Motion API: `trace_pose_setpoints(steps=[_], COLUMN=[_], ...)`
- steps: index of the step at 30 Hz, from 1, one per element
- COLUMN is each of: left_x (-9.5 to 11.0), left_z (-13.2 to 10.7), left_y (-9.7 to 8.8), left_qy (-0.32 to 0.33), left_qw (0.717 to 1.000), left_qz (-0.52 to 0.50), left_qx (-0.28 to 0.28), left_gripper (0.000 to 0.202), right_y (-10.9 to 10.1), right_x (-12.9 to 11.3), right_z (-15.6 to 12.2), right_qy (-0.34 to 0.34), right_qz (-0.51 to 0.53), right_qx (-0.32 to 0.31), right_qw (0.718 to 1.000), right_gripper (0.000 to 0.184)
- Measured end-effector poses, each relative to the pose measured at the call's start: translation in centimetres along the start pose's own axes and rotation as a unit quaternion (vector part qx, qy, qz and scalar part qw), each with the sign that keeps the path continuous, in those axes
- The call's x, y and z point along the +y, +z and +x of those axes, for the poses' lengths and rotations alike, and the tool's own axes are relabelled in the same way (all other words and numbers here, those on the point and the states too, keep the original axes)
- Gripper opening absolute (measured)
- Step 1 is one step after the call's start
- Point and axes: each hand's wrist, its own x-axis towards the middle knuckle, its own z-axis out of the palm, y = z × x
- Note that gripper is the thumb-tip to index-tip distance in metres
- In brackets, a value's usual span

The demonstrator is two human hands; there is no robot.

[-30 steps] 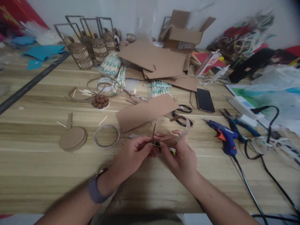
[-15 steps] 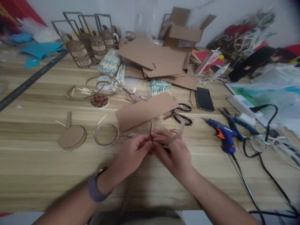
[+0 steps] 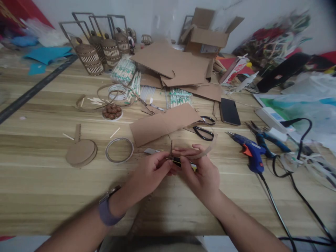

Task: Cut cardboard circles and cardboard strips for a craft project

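A thin, curved cardboard strip (image 3: 209, 149) runs between my two hands in the middle of the table. My left hand (image 3: 154, 168) pinches one end of it, where a narrow dark edge stands up at the fingertips. Close by, my right hand (image 3: 201, 171) grips the same strip between thumb and fingers, with the loose end arching over the knuckles. Below the hands is a utility knife (image 3: 151, 151), its body partly hidden by my fingers. Just beyond lies a folded rectangle of cardboard (image 3: 165, 123), overlapping black-handled scissors (image 3: 204, 133).
To the left are cardboard discs (image 3: 81, 153), a tape ring (image 3: 119, 150) and a bowl of brown balls (image 3: 112, 112). Rightward lie a blue glue gun (image 3: 249, 150) with its cord, pliers (image 3: 262, 138) and a phone (image 3: 230, 111). Small lantern-like models (image 3: 90, 59) and cardboard sheets (image 3: 173, 63) stand behind.
My right hand has shifted slightly right and its thumb has drawn back from my left fingertips. More of the knife's body shows between the hands. The strip has moved right with the hand.
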Motion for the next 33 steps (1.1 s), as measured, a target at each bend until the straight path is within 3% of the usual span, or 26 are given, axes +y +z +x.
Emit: trace_pose_setpoints(steps=[10, 22, 33], left_x=[0.01, -0.29, 0.51], left_z=[0.17, 0.08, -0.02], left_y=[-0.27, -0.07, -0.3], left_qy=[0.035, 0.028, 0.024], left_qw=[0.997, 0.999, 0.995], left_qz=[0.06, 0.017, 0.089], left_qx=[0.026, 0.011, 0.029], left_gripper=[0.033, 0.029, 0.034], right_y=[0.82, 0.27, 1.06], right_x=[0.11, -0.11, -0.09], right_z=[-0.15, -0.01, -0.4], right_qy=[-0.042, 0.0, -0.026], right_qz=[-0.016, 0.011, -0.013], right_qx=[-0.014, 0.003, -0.009], right_qw=[0.999, 1.0, 1.0], right_gripper=[0.007, 0.013, 0.008])
